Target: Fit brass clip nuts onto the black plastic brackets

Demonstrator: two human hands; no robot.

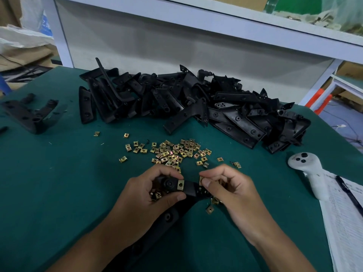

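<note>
Two hands work nearest us: our left hand grips the bracket, one nut already seated; our right hand pinches a second nut at the bracket's right end. Beyond lie loose nuts, then piled brackets.

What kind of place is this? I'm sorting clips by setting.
Probably a small factory assembly bench: a heap of black plastic brackets, loose brass clip nuts on a green mat, paperwork alongside.
</note>
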